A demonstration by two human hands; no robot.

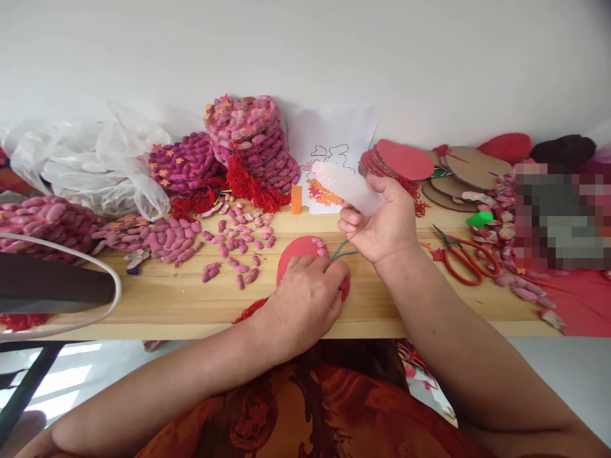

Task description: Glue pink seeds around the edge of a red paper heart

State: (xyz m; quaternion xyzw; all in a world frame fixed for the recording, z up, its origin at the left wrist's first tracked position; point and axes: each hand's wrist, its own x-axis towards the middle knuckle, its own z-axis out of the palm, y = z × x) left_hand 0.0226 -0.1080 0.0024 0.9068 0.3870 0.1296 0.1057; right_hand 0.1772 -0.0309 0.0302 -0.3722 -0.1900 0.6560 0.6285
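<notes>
My right hand (384, 219) is wrapped round a translucent white glue bottle (351, 184), tilted above the table. My left hand (310, 299) rests with curled fingers on a round red disc (292, 253); its fingertips are hidden, so what they pinch cannot be seen. A pink peanut (319, 244) sits at the disc's upper edge. From the disc's lower left a red tassel (251, 310) sticks out, and a green cord (346, 251) runs off its right side. Loose pink peanuts (233, 242) lie scattered left of the disc.
Stacked peanut-covered discs (248, 140) stand at the back, beside white plastic bags (95, 172). Orange stars (323, 193) lie on a paper sheet (334, 127). To the right are red discs (405, 159), cardboard discs (477, 168), orange-handled scissors (463, 257) and a green cap (480, 219).
</notes>
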